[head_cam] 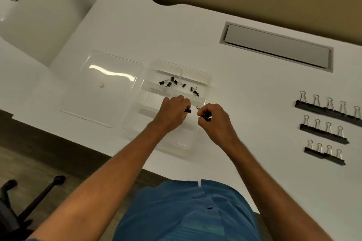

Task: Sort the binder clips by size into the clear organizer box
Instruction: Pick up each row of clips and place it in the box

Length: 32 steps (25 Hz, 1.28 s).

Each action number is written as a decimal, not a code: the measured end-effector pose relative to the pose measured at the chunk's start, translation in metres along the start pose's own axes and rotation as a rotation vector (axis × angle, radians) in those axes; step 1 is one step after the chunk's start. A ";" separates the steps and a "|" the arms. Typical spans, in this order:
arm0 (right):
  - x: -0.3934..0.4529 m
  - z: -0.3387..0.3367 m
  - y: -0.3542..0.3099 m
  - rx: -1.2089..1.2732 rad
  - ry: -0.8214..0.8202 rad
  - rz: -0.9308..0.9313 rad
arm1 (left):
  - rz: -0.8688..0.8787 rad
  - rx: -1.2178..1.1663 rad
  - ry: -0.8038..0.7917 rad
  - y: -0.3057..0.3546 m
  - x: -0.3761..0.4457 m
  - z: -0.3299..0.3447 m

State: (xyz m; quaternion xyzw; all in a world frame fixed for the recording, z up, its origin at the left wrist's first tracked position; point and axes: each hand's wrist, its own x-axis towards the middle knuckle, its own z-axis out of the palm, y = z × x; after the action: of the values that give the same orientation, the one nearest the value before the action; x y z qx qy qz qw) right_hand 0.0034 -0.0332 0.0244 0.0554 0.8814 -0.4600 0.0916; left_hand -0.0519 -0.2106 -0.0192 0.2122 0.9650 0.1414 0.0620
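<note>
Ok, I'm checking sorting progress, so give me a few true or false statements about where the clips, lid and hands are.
1. Both hands hold small black clips: left hand, right hand. True.
2. The organizer box holds no clips yet. False: small clips lie in its far compartments.
3. Three rows of larger clips stand on the desk right of the box. True.
4. The clear lid covers the box. False: it lies on the desk left of the box.

1. The left hand (173, 111) hides most of the small black clip (188, 110) it pinches.
2. The right hand (214, 121) covers much of its clip (206, 116).
3. The top row of large clips (329, 107) is cut by the right edge.
</note>
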 end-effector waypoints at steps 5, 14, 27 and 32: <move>0.032 0.011 -0.007 -0.154 -0.033 -0.061 | -0.016 0.054 -0.079 -0.008 0.016 0.002; 0.064 0.036 -0.005 -0.481 -0.166 -0.207 | -0.085 -0.127 0.224 -0.017 -0.017 0.009; 0.037 -0.007 0.014 -0.241 0.004 -0.309 | -0.067 -0.178 0.191 0.007 -0.024 -0.008; -0.015 -0.082 0.082 -0.226 0.241 -0.162 | 0.024 -0.222 0.179 0.073 -0.003 0.005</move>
State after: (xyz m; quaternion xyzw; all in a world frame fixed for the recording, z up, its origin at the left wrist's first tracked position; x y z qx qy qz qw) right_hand 0.0240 0.0806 0.0081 0.0284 0.9336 -0.3541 -0.0462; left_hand -0.0197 -0.1469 -0.0015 0.2020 0.9425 0.2662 -0.0027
